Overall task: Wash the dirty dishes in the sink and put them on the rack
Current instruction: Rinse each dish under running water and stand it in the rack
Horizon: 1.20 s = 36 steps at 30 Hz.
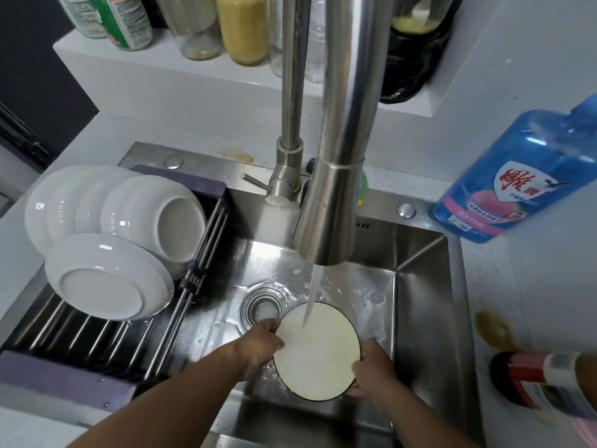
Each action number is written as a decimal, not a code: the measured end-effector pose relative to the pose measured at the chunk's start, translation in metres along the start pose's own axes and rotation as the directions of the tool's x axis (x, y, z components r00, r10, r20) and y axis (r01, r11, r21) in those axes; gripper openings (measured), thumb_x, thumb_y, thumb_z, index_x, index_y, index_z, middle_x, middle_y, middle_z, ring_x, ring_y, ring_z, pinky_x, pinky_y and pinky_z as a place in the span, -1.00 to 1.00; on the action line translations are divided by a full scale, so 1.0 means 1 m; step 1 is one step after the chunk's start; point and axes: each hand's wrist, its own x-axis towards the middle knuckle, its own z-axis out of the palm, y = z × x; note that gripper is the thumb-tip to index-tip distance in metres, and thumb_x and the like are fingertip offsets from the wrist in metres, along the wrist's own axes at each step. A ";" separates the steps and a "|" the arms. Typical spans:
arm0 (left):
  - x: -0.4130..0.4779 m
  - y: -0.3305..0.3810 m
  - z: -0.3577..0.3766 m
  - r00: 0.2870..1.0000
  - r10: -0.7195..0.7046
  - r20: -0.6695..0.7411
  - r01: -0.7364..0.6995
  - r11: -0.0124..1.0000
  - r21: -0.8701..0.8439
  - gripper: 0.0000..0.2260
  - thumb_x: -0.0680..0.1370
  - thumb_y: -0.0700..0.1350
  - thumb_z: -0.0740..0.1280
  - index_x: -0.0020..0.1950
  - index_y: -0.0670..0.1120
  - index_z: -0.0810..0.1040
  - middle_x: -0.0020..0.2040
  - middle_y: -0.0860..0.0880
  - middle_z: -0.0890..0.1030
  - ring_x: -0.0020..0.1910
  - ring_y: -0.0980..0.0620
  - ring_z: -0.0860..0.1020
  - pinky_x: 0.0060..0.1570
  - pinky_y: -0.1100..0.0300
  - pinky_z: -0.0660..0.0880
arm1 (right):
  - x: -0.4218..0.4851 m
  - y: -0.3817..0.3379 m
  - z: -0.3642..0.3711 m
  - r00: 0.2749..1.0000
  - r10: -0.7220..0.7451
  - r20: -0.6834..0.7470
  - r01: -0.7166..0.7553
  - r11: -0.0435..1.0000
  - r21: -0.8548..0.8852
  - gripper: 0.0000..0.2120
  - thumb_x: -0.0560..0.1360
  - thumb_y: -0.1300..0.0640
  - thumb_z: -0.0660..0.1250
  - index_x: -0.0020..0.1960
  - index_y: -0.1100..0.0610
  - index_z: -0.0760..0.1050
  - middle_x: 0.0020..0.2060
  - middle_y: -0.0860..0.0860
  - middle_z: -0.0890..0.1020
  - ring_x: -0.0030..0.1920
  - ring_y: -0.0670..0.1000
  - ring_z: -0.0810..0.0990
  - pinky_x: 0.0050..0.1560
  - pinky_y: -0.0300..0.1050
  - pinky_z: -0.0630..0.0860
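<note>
The brushed stainless-steel sink basin (416, 286) filled the middle of the view. A roll-out draining rack of steel rods with grey-purple end bars (97, 331) lay across its left part. Over the basin rose the tall brushed-steel pull-down faucet (336, 189). On the counter to the right stood a blue plastic bottle of dish liquid with a pink label (517, 176).

On the rack were several white ceramic bowls leaning on edge (155, 218), with a white ceramic plate lying face down in front of them (106, 279). Much of the task therefore looked done already.

The dish in hand was a round cream-coloured plate with a thin dark rim (318, 354). It was held low in the basin, tilted up toward the camera, just right of the round steel drain strainer (261, 307). The stream of tap water (311, 295) struck its upper part. No other dirty dish was visible in the basin.

The left hand (261, 344) gripped the plate's left edge with its fingers curled round the rim. The right hand (371, 370) clasped the lower right edge the same way, its thumb on the near face.

The plate looked stiff, fairly light and breakable, and it would be slick while wet and perhaps soapy. The rim was the sound place to hold it, at opposite sides as here. For the carry to the rack, I judged a firm pinch on the edge safest, thumb on one face and fingers behind. It should be set on edge among the rods or against the bowls without knocking the steel or the other crockery.
</note>
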 end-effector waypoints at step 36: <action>-0.132 0.077 -0.017 0.977 0.212 0.014 -0.159 0.774 -0.613 -0.56 0.63 -0.43 0.06 0.33 -0.02 0.48 0.09 -0.22 0.70 -0.10 -0.19 0.72 -0.27 -0.14 0.65 | -0.101 -0.144 0.023 0.713 -0.647 0.270 0.509 0.213 -0.834 -0.46 0.57 0.00 -0.10 0.27 0.09 0.57 0.38 0.24 0.51 0.36 0.36 0.49 0.39 0.43 0.25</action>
